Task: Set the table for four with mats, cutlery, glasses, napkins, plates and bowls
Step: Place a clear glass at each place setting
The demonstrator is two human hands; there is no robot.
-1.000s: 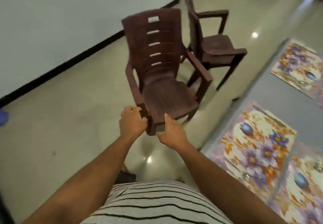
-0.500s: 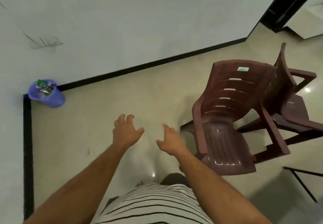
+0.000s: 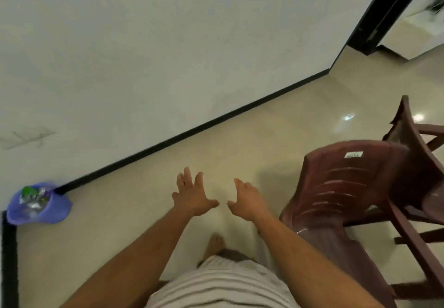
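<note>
Above the floor (image 3: 134, 211), left hand (image 3: 192, 197) and right hand (image 3: 248, 201) hover spread, each grip empty, beside 2 chairs (image 3: 341, 187).

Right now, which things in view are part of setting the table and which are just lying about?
For the job: left hand and right hand, both holding nothing; chairs, perhaps. No tableware in view.

Lying about: purple bin in the corner.

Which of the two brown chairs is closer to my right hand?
The front brown chair, with the white sticker on its backrest; the second chair stands behind it, farther from your right hand.
</note>
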